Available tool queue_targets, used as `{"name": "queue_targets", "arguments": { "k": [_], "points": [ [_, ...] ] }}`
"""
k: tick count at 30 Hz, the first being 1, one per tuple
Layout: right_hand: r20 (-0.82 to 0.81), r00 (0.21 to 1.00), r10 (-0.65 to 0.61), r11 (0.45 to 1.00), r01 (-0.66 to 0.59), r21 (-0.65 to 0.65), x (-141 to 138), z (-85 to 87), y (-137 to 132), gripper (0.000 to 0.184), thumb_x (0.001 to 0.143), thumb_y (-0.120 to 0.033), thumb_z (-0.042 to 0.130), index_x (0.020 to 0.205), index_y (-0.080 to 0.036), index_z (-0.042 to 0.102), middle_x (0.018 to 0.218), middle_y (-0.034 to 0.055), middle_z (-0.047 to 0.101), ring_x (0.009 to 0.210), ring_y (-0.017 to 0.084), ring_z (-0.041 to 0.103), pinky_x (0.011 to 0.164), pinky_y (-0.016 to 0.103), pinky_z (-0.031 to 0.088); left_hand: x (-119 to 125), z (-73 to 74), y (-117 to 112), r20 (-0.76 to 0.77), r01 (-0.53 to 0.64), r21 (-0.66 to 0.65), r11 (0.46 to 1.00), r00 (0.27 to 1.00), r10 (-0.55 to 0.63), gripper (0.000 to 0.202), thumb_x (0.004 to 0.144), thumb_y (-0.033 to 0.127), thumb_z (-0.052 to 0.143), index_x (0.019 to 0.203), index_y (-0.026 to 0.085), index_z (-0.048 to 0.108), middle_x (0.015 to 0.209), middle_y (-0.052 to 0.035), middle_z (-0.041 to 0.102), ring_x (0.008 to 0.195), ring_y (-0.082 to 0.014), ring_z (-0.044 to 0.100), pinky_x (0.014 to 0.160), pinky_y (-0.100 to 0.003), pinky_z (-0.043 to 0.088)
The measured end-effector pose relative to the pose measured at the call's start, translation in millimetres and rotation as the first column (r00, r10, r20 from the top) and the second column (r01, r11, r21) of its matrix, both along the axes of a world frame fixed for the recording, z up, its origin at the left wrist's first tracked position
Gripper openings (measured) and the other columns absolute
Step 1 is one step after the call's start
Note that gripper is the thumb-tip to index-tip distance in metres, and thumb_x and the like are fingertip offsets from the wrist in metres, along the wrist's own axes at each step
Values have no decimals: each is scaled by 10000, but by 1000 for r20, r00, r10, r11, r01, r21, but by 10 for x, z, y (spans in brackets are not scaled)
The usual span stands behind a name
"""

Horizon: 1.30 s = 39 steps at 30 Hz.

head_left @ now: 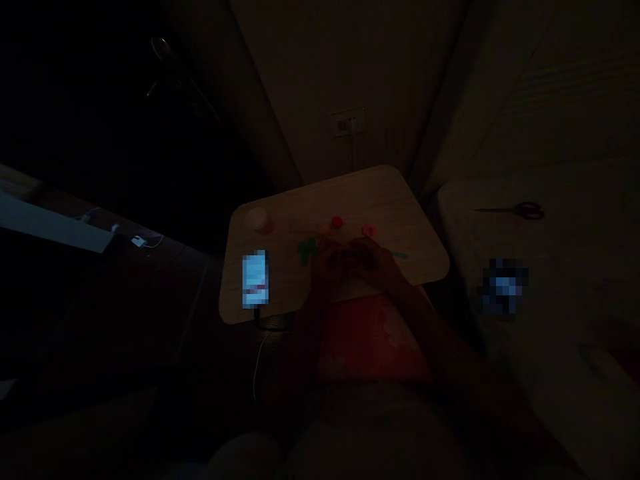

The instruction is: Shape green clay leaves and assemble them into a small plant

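Observation:
In dim light my left hand (330,261) and my right hand (371,259) meet over the near part of a small wooden table (295,210). The fingers of both curl inward towards each other; what they hold, if anything, is lost in the dark. Left of my left hand lies a green piece with rounded lobes (307,249). Just beyond the hands are a small orange-yellow piece (325,229), a round red piece (337,222) and a pinkish-red shaped piece (369,230). A thin bluish-green strip (400,255) lies right of my right hand.
A pale-topped tub (259,221) stands at the table's left. In front of it lies a lit, blurred-out screen (255,280) with a cable. Scissors (520,211) rest on a pale surface at right, near another blurred device (504,288). A wall socket (346,123) holds a plug.

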State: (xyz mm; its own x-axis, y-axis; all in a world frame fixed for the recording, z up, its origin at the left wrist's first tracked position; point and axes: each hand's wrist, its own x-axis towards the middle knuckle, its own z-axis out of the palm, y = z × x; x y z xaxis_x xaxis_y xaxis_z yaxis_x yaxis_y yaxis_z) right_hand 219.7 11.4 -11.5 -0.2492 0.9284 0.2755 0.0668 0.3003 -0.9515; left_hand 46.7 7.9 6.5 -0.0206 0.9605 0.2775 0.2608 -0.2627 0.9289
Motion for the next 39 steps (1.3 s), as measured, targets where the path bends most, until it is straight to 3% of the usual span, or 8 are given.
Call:
{"name": "queue_targets", "arguments": {
  "k": [6, 11, 14, 21, 26, 33, 39],
  "points": [
    [95, 995, -34, 999, 33, 16, 4, 58, -20, 364, 788, -351, 814, 1099, -209, 689, 993, 77, 764, 861, 230, 710, 789, 355, 564, -19, -2, -12, 162, 62, -94, 994, 986, -47, 391, 746, 477, 866, 926, 201, 656, 874, -13, 668, 833, -171, 644, 797, -312, 549],
    [119, 987, -104, 991, 93, 91, 8, 111, -25, 299, 811, -408, 799, 1033, -221, 726, 989, 80, 764, 881, 238, 688, 814, 365, 543, -19, 17, -10, 142, 40, -103, 994, 989, -25, 446, 739, 530, 849, 880, 213, 569, 886, -11, 639, 817, -158, 610, 766, -292, 519],
    [105, 991, -86, 994, 79, 70, 13, 154, -38, 245, 876, -445, 749, 982, -225, 734, 944, 71, 758, 851, 225, 679, 791, 350, 531, -5, 16, -14, 109, 34, -101, 994, 994, -23, 443, 790, 580, 795, 863, 220, 547, 838, 2, 605, 781, -154, 574, 736, -286, 493],
    [71, 996, -62, 998, 63, -3, 17, 193, -65, 271, 924, -481, 689, 930, -210, 675, 822, 28, 681, 727, 179, 591, 682, 304, 455, 35, 26, -58, -14, 117, -71, 991, 993, -118, 495, 936, 673, 621, 770, 214, 537, 717, 8, 520, 683, -155, 481, 635, -294, 415],
    [114, 993, -23, 1000, 23, -2, 13, 218, -83, 290, 954, -505, 627, 905, -222, 588, 775, 0, 606, 708, 170, 536, 663, 295, 419, 41, 44, -78, 6, 176, -89, 980, 984, -176, 526, 960, 706, 561, 796, 207, 591, 751, -10, 581, 718, -169, 534, 665, -309, 459],
    [237, 971, 45, 998, -54, 35, -13, 192, -74, 278, 1007, -445, 524, 836, -228, 553, 792, 19, 626, 734, 184, 552, 690, 310, 410, 11, -57, -53, 44, 182, -98, 978, 983, -178, 473, 966, 637, 595, 789, 198, 615, 770, -20, 621, 752, -179, 574, 725, -321, 528],
    [222, 969, 110, 992, -120, 34, 11, 188, -52, 294, 995, -437, 532, 805, -217, 574, 753, 14, 620, 711, 176, 535, 672, 297, 401, 5, -26, -37, 35, 217, -96, 971, 976, -215, 422, 956, 573, 616, 785, 188, 599, 758, 2, 575, 739, -159, 527, 693, -290, 472]
  ]
}}
